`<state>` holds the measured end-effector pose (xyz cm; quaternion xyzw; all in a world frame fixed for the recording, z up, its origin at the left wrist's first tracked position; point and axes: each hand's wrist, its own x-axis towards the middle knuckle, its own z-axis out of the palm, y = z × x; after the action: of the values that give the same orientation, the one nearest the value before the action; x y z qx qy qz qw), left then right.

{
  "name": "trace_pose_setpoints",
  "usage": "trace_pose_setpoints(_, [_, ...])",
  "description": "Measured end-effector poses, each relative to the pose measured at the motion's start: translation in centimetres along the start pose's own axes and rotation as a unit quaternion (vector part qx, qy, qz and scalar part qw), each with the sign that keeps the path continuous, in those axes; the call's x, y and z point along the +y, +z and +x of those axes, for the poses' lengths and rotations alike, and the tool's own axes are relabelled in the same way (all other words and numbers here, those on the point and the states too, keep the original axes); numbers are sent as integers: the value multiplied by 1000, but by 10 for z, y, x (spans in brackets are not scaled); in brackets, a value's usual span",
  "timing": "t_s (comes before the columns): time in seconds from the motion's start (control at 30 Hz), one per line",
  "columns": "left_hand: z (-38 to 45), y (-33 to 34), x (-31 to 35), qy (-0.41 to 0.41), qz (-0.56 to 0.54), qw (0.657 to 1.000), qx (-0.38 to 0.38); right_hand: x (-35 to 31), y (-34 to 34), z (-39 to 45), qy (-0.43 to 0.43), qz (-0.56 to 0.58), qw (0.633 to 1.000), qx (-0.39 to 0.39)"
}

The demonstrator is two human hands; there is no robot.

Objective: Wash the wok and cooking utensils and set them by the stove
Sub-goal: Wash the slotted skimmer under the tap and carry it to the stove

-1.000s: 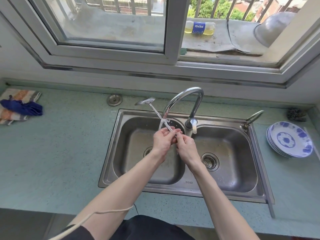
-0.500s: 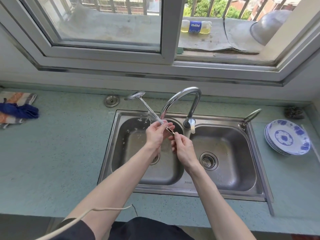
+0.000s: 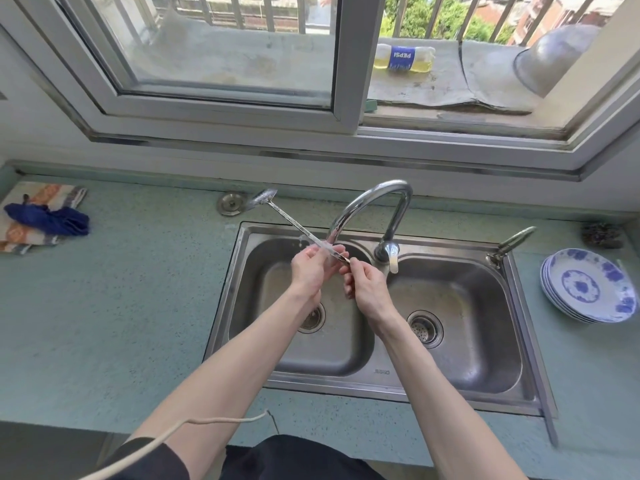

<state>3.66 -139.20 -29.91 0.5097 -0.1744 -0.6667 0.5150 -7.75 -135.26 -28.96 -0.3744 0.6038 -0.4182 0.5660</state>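
A long metal spatula (image 3: pixel 289 220) slants up to the left over the left basin of the steel double sink (image 3: pixel 526 306), its flat head above the counter. Water from the curved tap (image 3: pixel 374 206) runs onto its handle. My left hand (image 3: pixel 311 271) wraps the handle under the stream. My right hand (image 3: pixel 367 289) pinches the handle's lower end just to the right. No wok or stove is in view.
A stack of blue-and-white plates (image 3: pixel 588 285) lies on the counter right of the sink, a scourer (image 3: pixel 601 234) behind it. A blue cloth on a striped towel (image 3: pixel 45 220) sits far left. A metal plug cover (image 3: pixel 230 203) lies behind the sink.
The spatula has slid up and to the left through my left hand, so the head now reaches past the sink's rim. Both hands stay under the tap.
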Motion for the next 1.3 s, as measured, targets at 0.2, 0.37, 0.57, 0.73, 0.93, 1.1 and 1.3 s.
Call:
trace_pose_setpoints(0.2, [-5, 1, 1, -22, 42, 999, -8, -1, 5, 11, 17, 27, 999, 0])
trace_pose_setpoints(0.37, [-8, 5, 1, -37, 27, 999, 4, -3, 6, 15, 16, 25, 1000, -4])
trace_pose_setpoints(0.57, [-4, 6, -3, -27, 30, 999, 20, -5, 6, 10, 3, 8, 1000, -6])
trace_pose_setpoints(0.73, [1, 7, 4, -28, 11, 999, 39, -5, 2, -1, -1, -15, 1000, -20])
trace_pose_setpoints(0.93, [11, 7, 7, -15, -10, 998, 65, 1, -9, -16, 8, -13, 1000, -13])
trace_pose_setpoints(1.1, [19, 5, 11, -14, -29, 996, 84, 6, -28, -29, 18, -13, 1000, -14])
trace_pose_setpoints(1.3, [19, 9, 9, -14, -22, 995, 98, 7, -58, -42, 41, -16, 999, -16])
